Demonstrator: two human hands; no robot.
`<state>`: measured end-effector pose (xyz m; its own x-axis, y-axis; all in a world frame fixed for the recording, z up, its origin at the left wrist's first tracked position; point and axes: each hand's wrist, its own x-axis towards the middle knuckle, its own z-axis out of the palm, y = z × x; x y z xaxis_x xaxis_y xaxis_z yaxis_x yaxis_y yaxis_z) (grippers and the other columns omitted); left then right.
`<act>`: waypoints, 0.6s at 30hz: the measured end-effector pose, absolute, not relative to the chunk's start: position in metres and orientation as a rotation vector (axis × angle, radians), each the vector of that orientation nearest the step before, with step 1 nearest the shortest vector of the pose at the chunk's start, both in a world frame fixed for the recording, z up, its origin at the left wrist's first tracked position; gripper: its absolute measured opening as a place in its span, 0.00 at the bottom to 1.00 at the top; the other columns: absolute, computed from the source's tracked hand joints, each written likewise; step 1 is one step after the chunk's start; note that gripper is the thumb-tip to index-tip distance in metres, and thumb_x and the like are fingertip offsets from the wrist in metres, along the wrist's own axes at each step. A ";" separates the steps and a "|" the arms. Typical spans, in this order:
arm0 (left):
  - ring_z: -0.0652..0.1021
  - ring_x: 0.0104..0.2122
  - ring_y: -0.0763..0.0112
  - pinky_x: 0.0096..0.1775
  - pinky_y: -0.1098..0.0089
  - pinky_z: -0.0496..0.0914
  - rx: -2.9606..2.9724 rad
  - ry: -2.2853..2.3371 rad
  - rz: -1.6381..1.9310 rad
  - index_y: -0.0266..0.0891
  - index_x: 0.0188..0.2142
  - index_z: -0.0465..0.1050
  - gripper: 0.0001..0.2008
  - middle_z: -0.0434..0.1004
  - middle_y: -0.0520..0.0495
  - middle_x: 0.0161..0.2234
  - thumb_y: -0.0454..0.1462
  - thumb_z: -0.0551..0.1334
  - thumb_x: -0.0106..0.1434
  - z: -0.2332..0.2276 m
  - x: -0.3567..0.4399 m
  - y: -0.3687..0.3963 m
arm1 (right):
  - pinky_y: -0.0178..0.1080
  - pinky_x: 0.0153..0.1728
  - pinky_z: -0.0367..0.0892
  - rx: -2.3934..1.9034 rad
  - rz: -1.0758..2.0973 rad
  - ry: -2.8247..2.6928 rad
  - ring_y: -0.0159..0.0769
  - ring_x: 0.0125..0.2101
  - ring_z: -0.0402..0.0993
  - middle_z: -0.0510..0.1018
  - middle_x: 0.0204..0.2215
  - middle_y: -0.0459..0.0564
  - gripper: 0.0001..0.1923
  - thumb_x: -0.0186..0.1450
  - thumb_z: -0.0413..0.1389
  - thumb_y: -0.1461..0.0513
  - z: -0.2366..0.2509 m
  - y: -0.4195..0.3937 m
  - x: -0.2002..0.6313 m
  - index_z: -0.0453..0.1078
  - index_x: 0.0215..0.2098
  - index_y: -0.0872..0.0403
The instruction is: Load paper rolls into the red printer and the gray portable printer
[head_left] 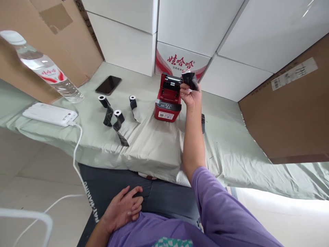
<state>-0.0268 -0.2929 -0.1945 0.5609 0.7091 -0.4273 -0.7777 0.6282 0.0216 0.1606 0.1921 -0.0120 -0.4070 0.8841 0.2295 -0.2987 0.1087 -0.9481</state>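
Note:
My right hand (pixel 189 95) is closed on a crumpled piece of black-and-white paper (pixel 190 79), held up beside the raised lid of a small red and black receipt printer (pixel 168 109). The printer stands upright with its lid open, and I see no paper roll inside it. In my lap lies my left hand (pixel 125 208), palm turned up, fingers loosely bent and apart, holding nothing. To the left of the printer are three small paper rolls with dark tails unwound: one roll (pixel 117 115), another roll (pixel 102 99) and a third roll (pixel 132 99).
A black phone (pixel 108 85), a white power bank (pixel 50 114) with a white cable (pixel 77 144), and a water bottle (pixel 48 70) are on the left. Behind my right forearm a dark object (pixel 203 124) partly shows. White boxes (pixel 187 27) and cardboard boxes (pixel 290 109) border the cloth-covered surface (pixel 151 147).

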 end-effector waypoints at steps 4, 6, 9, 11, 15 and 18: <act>0.66 0.22 0.75 0.30 0.69 0.71 -0.181 0.427 0.902 0.39 0.48 0.82 0.18 0.69 0.50 0.26 0.50 0.64 0.73 -0.194 -0.027 -0.294 | 0.40 0.31 0.69 -0.593 1.531 -1.461 0.34 0.31 0.68 0.83 0.44 0.52 0.26 0.61 0.61 0.40 -0.008 0.184 0.165 0.75 0.48 0.47; 0.66 0.22 0.75 0.30 0.69 0.71 -0.179 0.437 0.910 0.39 0.48 0.82 0.18 0.69 0.50 0.27 0.50 0.64 0.73 -0.194 -0.027 -0.293 | 0.40 0.33 0.69 -0.525 1.611 -1.444 0.36 0.33 0.69 0.83 0.43 0.53 0.26 0.60 0.62 0.40 -0.005 0.180 0.166 0.76 0.47 0.47; 0.66 0.22 0.75 0.30 0.69 0.71 -0.174 0.452 0.910 0.40 0.48 0.82 0.17 0.69 0.50 0.27 0.50 0.64 0.73 -0.193 -0.028 -0.292 | 0.37 0.32 0.67 -0.372 1.688 -1.332 0.34 0.34 0.71 0.83 0.43 0.51 0.25 0.61 0.62 0.39 -0.002 0.176 0.167 0.76 0.45 0.47; 0.66 0.22 0.75 0.29 0.70 0.71 -0.172 0.458 0.905 0.40 0.48 0.81 0.17 0.69 0.50 0.27 0.50 0.64 0.73 -0.194 -0.028 -0.291 | 0.35 0.30 0.66 -0.310 1.758 -1.259 0.33 0.32 0.71 0.83 0.42 0.50 0.24 0.61 0.62 0.40 -0.003 0.177 0.167 0.76 0.44 0.47; 0.65 0.22 0.76 0.29 0.70 0.70 -0.164 0.467 0.889 0.40 0.48 0.81 0.17 0.69 0.50 0.27 0.50 0.65 0.72 -0.193 -0.028 -0.289 | 0.33 0.23 0.61 -0.336 1.867 -1.053 0.30 0.24 0.65 0.79 0.32 0.46 0.21 0.64 0.61 0.41 -0.002 0.178 0.162 0.74 0.41 0.47; 0.65 0.22 0.76 0.28 0.71 0.70 -0.154 0.472 0.877 0.40 0.48 0.81 0.18 0.68 0.51 0.26 0.51 0.65 0.72 -0.193 -0.027 -0.286 | 0.34 0.19 0.58 -0.413 1.829 -0.879 0.32 0.21 0.58 0.74 0.26 0.44 0.19 0.69 0.54 0.42 0.001 0.174 0.157 0.71 0.40 0.46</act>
